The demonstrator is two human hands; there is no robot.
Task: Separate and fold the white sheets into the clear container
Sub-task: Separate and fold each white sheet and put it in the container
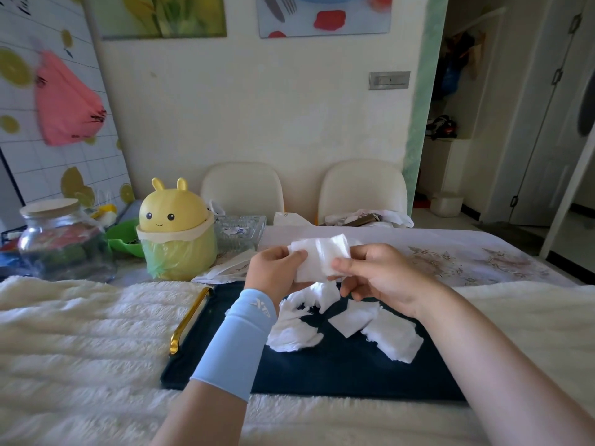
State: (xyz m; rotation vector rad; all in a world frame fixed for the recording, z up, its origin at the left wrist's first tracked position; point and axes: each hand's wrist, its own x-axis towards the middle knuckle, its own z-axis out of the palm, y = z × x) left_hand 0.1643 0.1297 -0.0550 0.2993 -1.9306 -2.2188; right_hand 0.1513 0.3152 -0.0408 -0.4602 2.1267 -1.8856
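Head view had left hand [273,273] and right hand [378,275] pinching one white sheet [322,257] (stretched crosswise); clear glass dish [240,235] lay forward-left, nearer the left.

Raised together at the centre of the frame: left hand [273,273] and right hand [375,275], close but apart, joined only by the white sheet [322,257] pinched between them; left thumb pressed on the sheet's left edge, fingers hidden behind it; right thumb and forefinger nipping its lower right part, remaining fingers loosely curled beneath; left forearm rising from the bottom centre, wrapped from the wrist down in a light blue sleeve [236,346]; right forearm [479,346] bare, entering from the lower right corner, slanting up and leftward; palms turned inward.
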